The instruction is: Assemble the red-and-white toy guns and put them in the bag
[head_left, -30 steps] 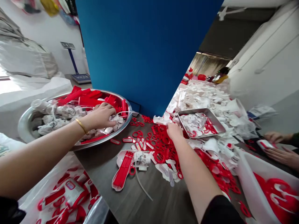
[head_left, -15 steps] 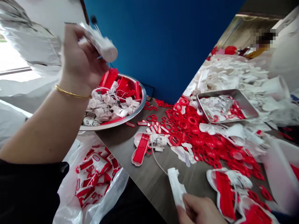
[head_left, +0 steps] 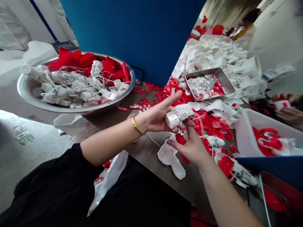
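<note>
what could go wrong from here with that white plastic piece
The thin white cord trailing near the left hand could snag on the loose red rings beside the right hand. If the white plastic piece slips, it could get lost among the white scraps heaped on the table.

left forearm (head_left: 111, 148): bare, stretched across the view; wrist (head_left: 138, 126) straight. left hand (head_left: 153, 118): palm up, fingers (head_left: 169, 101) extended. right hand (head_left: 191, 146): palm down, fingers (head_left: 176, 143) spread, just below left hand.

White plastic fitting (head_left: 178, 116), bright red rings (head_left: 173, 83), deep blue partition (head_left: 132, 37), gold bangle (head_left: 135, 125), silver steel basin (head_left: 71, 110)
</note>
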`<act>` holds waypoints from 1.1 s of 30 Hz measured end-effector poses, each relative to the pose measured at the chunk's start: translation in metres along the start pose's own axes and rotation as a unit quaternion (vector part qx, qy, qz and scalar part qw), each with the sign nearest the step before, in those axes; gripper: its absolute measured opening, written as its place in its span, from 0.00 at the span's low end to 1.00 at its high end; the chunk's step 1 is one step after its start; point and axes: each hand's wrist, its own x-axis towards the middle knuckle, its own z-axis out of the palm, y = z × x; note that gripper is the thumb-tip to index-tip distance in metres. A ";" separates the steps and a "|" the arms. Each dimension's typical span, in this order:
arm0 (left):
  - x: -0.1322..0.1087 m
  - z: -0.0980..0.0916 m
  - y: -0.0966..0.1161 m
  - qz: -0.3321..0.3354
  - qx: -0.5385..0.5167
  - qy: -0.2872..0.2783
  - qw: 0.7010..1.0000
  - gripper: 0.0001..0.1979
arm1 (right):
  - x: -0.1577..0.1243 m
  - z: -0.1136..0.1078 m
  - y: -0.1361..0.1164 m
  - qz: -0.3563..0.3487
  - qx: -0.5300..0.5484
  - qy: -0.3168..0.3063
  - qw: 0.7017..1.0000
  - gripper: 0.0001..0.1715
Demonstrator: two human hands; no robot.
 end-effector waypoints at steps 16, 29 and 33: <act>-0.046 0.003 -0.121 0.119 0.020 0.273 0.954 0.21 | -0.047 0.010 0.018 -0.032 -0.018 -0.046 0.998 0.17; -0.034 -0.016 -0.100 0.079 0.416 0.184 0.887 0.20 | -0.039 0.009 0.025 -0.064 -0.159 -0.240 0.956 0.05; -0.036 -0.014 -0.097 0.023 0.632 0.132 0.763 0.19 | -0.032 0.008 0.021 -0.060 -0.169 -0.259 0.949 0.04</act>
